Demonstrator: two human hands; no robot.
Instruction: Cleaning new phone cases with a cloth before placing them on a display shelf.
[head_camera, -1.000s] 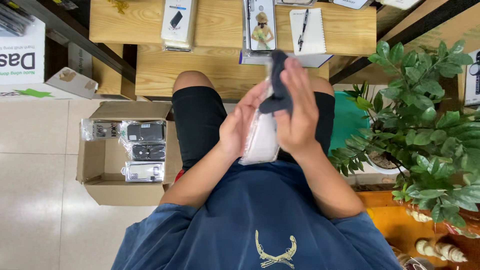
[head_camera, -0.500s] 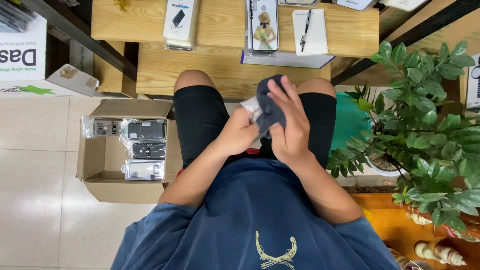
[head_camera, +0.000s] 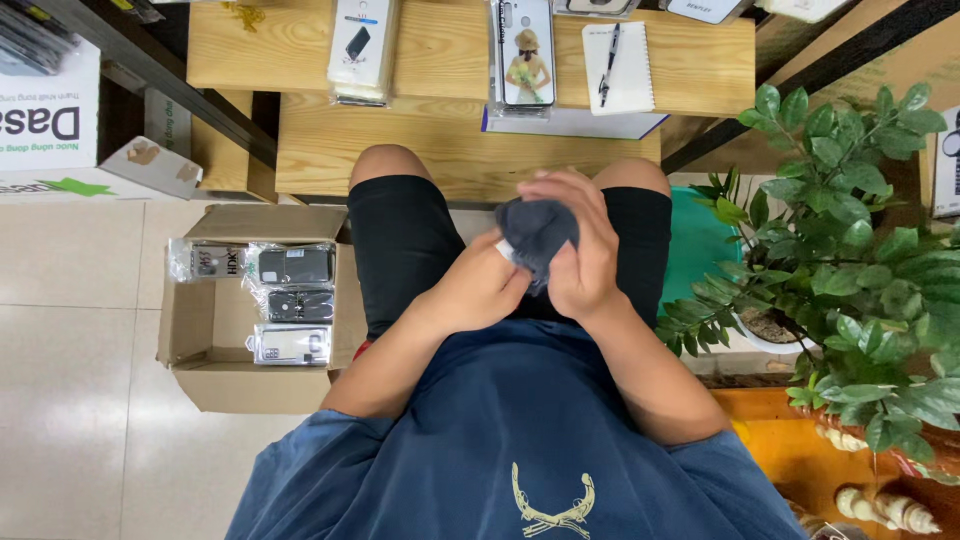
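Two hands are meeting over the lap here, both wrapped around one dark grey soft phone case (head_camera: 538, 232). Right hand (head_camera: 575, 250) is curling over it from the far side, fingers closed on the case and thumb pressing in. Left hand (head_camera: 480, 290) is gripping from below, closed too, and a bit of something white is poking out between its fingers and the case. I can't tell if that's a clear sleeve, a paper insert or part of a phone, it's mostly hidden.

My read: the person is sitting and working the case against that white piece, either fitting it in or pulling it out, so the handling step is midway. Going by the bend in the case, it looks rubbery and floppy, so the next bit is probably calling for a firm pinch on one edge and a steady pull or push with the other hand, not a yank.

Around them: a cardboard box (head_camera: 210, 385) is sitting on the tile floor just beside the left knee, holding several bagged phone cases (head_camera: 292, 298) in clear plastic. Up ahead, a wooden table (head_camera: 440, 150) is carrying a printed phone case (head_camera: 526, 50) with a figure on it, another packaged case (head_camera: 362, 45), and a notepad (head_camera: 620, 68) with a pen (head_camera: 607, 62) lying on it. A leafy potted plant (head_camera: 850, 240) is crowding in near the right elbow.
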